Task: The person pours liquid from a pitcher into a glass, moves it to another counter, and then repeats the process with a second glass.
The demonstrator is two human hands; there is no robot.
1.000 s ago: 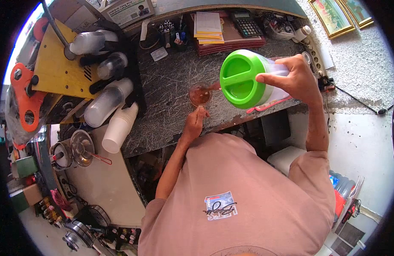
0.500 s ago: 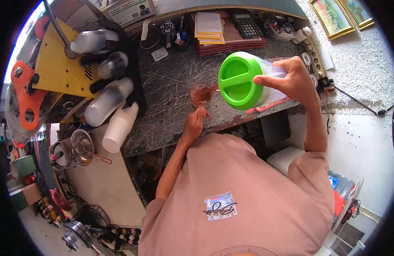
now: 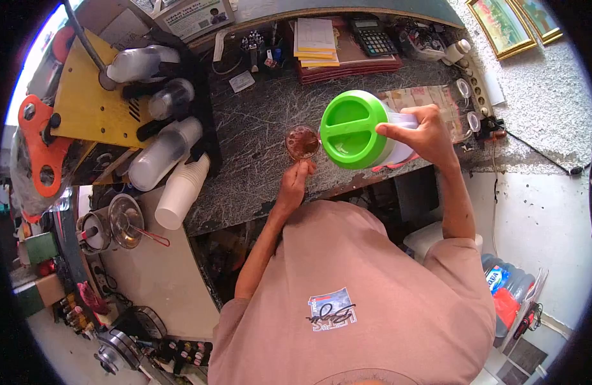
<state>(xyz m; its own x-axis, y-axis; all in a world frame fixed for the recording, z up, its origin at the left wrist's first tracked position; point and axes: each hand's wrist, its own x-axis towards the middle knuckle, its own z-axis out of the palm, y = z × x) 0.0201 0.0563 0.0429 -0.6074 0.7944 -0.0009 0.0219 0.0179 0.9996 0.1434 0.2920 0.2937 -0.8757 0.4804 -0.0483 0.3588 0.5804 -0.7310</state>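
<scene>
My right hand point(image 3: 416, 135) is wrapped round the handle of a pitcher with a bright green lid point(image 3: 352, 130), held over the dark scratched counter. The pitcher's spout side points left, close to a clear glass point(image 3: 302, 142) with reddish-brown liquid in it. My left hand point(image 3: 296, 179) is at the near side of the glass, its fingers pinched together. What these fingers hold, if anything, is too small to tell.
Stacked white cups point(image 3: 180, 196) and clear plastic cups point(image 3: 164, 154) lie on the left beside a yellow machine point(image 3: 94, 96). Papers point(image 3: 315, 38) on red books and a calculator point(image 3: 374, 36) are at the back. Banknotes point(image 3: 424, 99) lie right of the pitcher.
The pitcher and my right hand have moved slightly left and down, nearer the glass. The brown stream between spout and glass no longer shows. My left hand has hardly moved.
</scene>
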